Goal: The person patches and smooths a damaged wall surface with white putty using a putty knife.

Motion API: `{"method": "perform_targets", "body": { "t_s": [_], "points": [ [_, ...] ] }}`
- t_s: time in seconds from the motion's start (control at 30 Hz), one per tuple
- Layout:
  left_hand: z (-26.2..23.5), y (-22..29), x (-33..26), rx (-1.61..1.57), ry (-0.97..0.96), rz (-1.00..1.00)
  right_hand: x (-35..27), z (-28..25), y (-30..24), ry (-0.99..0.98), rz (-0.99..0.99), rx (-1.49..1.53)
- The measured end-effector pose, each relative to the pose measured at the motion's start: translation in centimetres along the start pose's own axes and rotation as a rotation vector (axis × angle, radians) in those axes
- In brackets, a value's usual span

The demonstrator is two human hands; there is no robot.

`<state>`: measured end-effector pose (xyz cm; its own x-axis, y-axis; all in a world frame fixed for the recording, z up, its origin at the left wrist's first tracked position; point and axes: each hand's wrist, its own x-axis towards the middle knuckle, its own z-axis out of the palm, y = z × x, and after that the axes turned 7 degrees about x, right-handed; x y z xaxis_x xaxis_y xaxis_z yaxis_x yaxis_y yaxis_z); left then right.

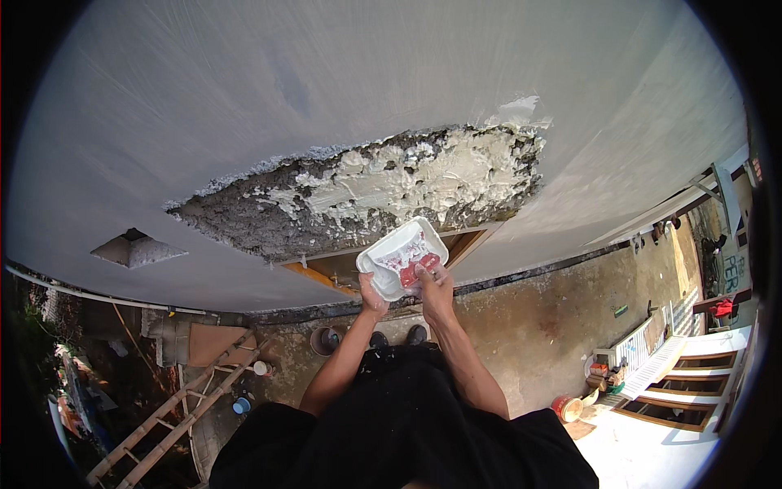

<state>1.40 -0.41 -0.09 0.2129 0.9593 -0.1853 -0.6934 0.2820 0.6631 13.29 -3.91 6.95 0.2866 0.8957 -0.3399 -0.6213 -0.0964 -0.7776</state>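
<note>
One white tray (380, 274), best kept steady, filled the left grip (373, 300); the right grip (437, 295) held a red scraper (416, 272), rough wall (423, 176) beyond.

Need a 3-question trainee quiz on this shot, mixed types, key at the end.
1. Which hand holds the red, white-smeared tool, and what does the other hand hold?
2. True or false: pale cream paste covers all of the rough, dark grey, chipped wall patch.
3. Where in the picture is the long, tan, wooden-looking ladder?
A) upper right
B) lower left
C) lower right

Key:
1. The right hand; the left hand holds the shallow, white, rectangular tray.
2. False; the patch's left end shows bare dark grey.
3. B
</note>
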Motion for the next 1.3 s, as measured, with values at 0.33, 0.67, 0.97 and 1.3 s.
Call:
{"method": "perform_targets", "body": {
  "t_s": [0.33, 0.67, 0.97, 1.3],
  "points": [
    [0.1, 0.0, 0.1, 0.013, 0.047, 0.019, 0.3, -0.3, 0.7, -0.021, -0.074, -0.02],
    [1.0, 0.1, 0.6, 0.034, 0.026, -0.021, 0.0, 0.2, -0.9, -0.004, -0.067, 0.007],
    [2.1, 0.3, 1.1, 0.083, 0.037, 0.003, 0.0, 0.2, -1.5, -0.007, -0.108, 0.008],
    [0.8, 0.8, 2.0, -0.014, 0.051, 0.041, -0.7, 4.1, -6.9, -0.082, -0.219, 0.017]
  ]
}}
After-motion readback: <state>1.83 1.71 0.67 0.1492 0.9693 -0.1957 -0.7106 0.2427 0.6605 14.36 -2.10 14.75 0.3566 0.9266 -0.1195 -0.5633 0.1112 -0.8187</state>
